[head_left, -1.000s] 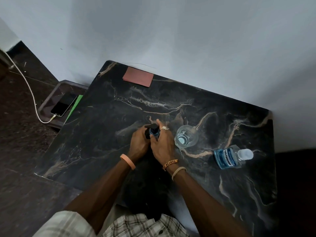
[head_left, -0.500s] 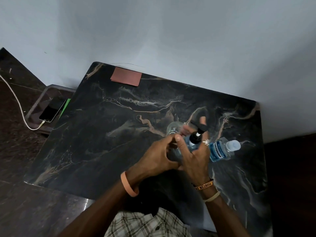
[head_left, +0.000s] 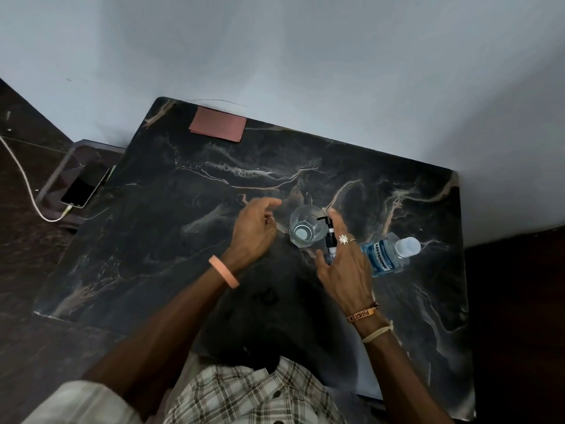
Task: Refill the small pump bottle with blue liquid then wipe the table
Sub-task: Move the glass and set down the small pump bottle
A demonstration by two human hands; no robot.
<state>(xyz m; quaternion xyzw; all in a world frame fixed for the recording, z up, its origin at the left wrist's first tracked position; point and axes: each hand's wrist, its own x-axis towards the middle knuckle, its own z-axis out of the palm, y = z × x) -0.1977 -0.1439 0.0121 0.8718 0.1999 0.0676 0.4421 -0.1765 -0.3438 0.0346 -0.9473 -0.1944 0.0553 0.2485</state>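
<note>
Right hand (head_left: pixel 345 267): grip closed around the small pump bottle (head_left: pixel 330 240), thumb on the near side, fingers wrapped over the far side; the black pump head sticks up just past the knuckles, beside the rim of the glass. Bottle body mostly hidden behind the fingers, so whether it stands on the surface or is lifted off it cannot be told. Ring on one finger, two bands at the wrist; forearm runs in from the lower right

Left hand (head_left: pixel 253 231): holds nothing, fingers loosely curled with the index reaching forward, palm turned toward the glass, hovering just left of it. Pink band at the wrist; forearm comes up from the lower left

Glass (head_left: pixel 307 229): clear, upright, between the two hands on the dark marble surface (head_left: pixel 153 240)

Mouthwash bottle (head_left: pixel 388 254): blue liquid, white cap, lying on its side just right of the right hand

Pink cloth (head_left: pixel 217 126): folded flat at the far edge, well apart from the hands

Phone (head_left: pixel 84 188): off the surface to the left, white cable plugged in
</note>
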